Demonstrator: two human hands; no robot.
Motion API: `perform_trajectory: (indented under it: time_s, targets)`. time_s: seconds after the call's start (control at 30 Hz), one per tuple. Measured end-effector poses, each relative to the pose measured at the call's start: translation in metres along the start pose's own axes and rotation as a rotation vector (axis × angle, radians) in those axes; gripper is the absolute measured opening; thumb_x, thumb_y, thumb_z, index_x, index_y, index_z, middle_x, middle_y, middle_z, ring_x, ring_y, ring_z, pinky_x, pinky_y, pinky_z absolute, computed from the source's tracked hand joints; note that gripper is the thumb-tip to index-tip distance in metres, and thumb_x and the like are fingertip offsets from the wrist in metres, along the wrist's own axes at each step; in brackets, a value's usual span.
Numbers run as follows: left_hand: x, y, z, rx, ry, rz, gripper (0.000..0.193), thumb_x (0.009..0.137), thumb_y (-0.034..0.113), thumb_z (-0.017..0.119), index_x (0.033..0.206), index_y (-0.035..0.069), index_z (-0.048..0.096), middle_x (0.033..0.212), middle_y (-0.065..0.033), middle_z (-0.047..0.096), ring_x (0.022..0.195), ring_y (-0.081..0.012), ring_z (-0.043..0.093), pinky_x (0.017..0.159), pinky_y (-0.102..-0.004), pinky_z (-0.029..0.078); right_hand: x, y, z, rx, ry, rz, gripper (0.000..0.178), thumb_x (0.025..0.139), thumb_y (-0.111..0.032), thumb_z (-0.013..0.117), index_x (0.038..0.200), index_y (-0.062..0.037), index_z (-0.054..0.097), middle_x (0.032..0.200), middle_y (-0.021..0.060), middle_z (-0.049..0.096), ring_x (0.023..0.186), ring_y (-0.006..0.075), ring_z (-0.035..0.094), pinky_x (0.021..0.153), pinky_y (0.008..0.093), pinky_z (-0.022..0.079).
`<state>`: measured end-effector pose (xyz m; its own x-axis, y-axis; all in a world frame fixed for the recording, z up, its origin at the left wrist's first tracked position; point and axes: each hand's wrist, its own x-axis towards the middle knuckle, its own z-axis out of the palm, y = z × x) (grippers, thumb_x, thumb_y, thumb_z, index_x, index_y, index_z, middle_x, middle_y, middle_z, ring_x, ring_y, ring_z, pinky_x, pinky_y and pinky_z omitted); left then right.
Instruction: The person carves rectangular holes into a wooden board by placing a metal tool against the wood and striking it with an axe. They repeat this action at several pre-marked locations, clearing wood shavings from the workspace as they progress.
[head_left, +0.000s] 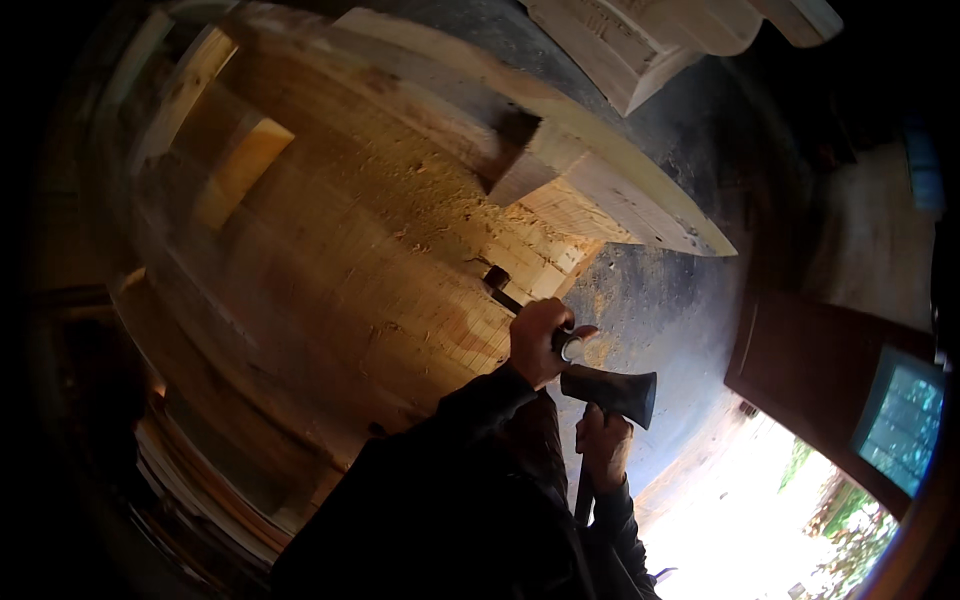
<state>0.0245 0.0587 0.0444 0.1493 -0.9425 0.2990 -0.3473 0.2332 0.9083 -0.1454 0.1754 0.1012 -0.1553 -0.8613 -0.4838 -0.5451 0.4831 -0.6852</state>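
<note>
My left hand (538,342) is closed around a chisel (508,300), whose handle end with a pale ring points toward me. The chisel's dark blade runs to a small dark square hole (496,277) in a light wooden timber (450,325); its tip is hidden there. My right hand (604,446) grips an axe (612,393) by its dark shaft, just below the head. The broad dark axe head lies sideways beside the chisel's handle end; whether they touch I cannot tell.
Wood chips (415,205) litter the work surface. A thick notched beam (620,200) slants across beyond my hands, and a carved wooden piece (640,45) stands at the far side. Grey floor (640,300) shows at the right, beside a bright opening (740,500) and a brown panel (810,370).
</note>
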Motion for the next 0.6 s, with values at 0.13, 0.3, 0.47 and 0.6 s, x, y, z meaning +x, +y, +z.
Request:
perform_trajectory:
  time_s: [0.13,0.3,0.47,0.6]
  targets:
    - [-0.016,-0.016,-0.002,-0.172,-0.016,0.037,0.042,0.076,0.017,0.089,0.064,0.009,0.049,0.059,-0.0091,0.045,0.049,-0.0271,0.047,0.045,-0.0392,0.033,-0.002,-0.027,-0.005,0.047,-0.020,0.212,0.034,0.099,-0.019,0.055,0.072,-0.0002,0.060,0.056,0.0061,0.058,0.043,0.0134,0.054,0.042,0.0307,0.042]
    - [-0.003,-0.013,-0.017,-0.140,0.019,0.210,0.047,0.075,0.016,0.089,0.059,0.010,0.045,0.057,-0.0090,0.041,0.046,-0.0277,0.045,0.043,-0.0396,0.031,-0.001,-0.059,-0.010,0.097,-0.012,0.249,0.022,0.094,-0.014,0.060,0.076,-0.0010,0.064,0.056,0.0047,0.056,0.045,0.0133,0.054,0.044,0.0314,0.043]
    - [0.002,-0.042,-0.014,-0.047,0.089,0.172,0.043,0.078,0.018,0.086,0.062,0.010,0.047,0.059,-0.0097,0.040,0.049,-0.0305,0.046,0.046,-0.0409,0.033,0.000,-0.071,-0.002,0.140,0.007,0.156,0.015,0.093,-0.011,0.057,0.085,-0.0019,0.065,0.060,0.0041,0.057,0.048,0.0129,0.055,0.045,0.0313,0.043]
    - [-0.010,-0.060,-0.006,-0.036,0.271,0.015,0.047,0.083,0.024,0.084,0.063,0.009,0.044,0.059,-0.0095,0.040,0.051,-0.0299,0.043,0.047,-0.0406,0.033,0.003,-0.072,0.003,0.090,-0.019,0.032,0.016,0.093,-0.009,0.054,0.091,-0.0021,0.068,0.060,0.0046,0.057,0.049,0.0148,0.056,0.046,0.0325,0.044]
